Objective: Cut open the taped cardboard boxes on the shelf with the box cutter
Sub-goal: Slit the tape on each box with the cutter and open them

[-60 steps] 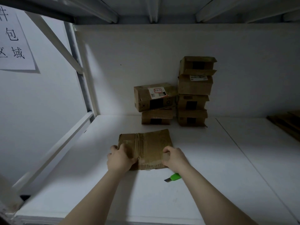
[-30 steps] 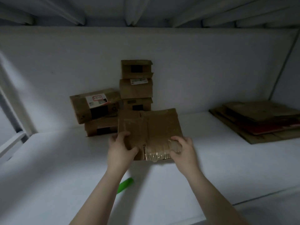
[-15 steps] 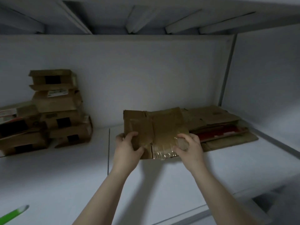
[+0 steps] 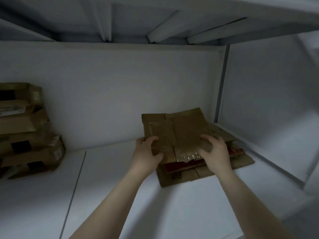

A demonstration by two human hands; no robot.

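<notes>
Head view: left hand is gripping the left edge of a flattened box, thumb on top. Right hand is gripping its right edge, fingers curled over. Box is being held between both hands, over a pile of flat cardboard lying under the right hand. Stacked boxes are sitting well left of the left hand, on the shelf.

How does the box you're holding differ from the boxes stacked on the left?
The held box is flattened; the stacked boxes are unflattened. The held box is gripped by the left hand and right hand over the flat pile; the stacked boxes sit on the shelf at left. Both are brown cardboard.
</notes>
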